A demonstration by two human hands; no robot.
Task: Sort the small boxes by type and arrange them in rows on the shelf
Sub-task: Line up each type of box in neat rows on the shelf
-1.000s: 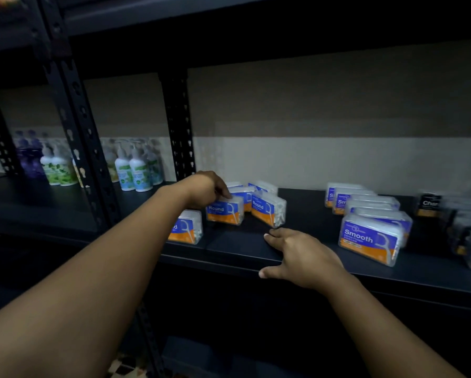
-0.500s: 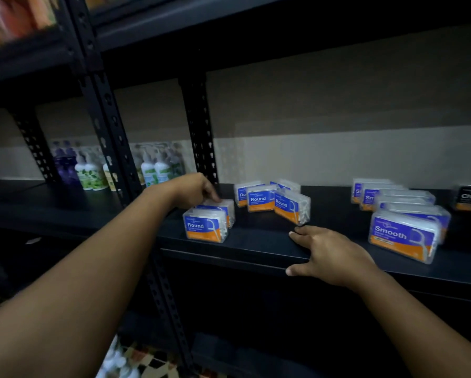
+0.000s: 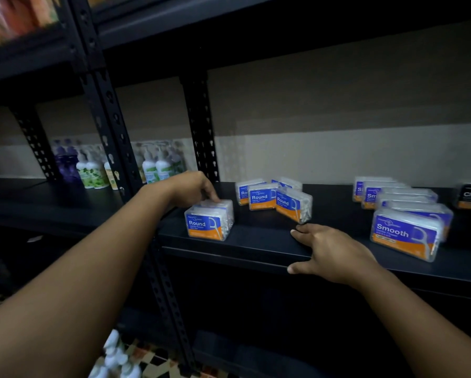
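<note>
Clear plastic boxes labelled "Round" sit at centre frame, and we see the left hand (image 3: pixel 193 188) with fingers curled down onto the top of the front Round box (image 3: pixel 209 221), which heads a short file at the shelf (image 3: pixel 239 242) edge, presumably squaring it into its row. Three loose Round boxes (image 3: pixel 273 197) stand skewed just behind and to its right, likely next to be lined up. The right hand (image 3: pixel 331 252) rests flat with fingers loosely spread, holding nothing, on the shelf lip, probably for balance, while the Smooth boxes (image 3: pixel 404 236) already file back at right.
</note>
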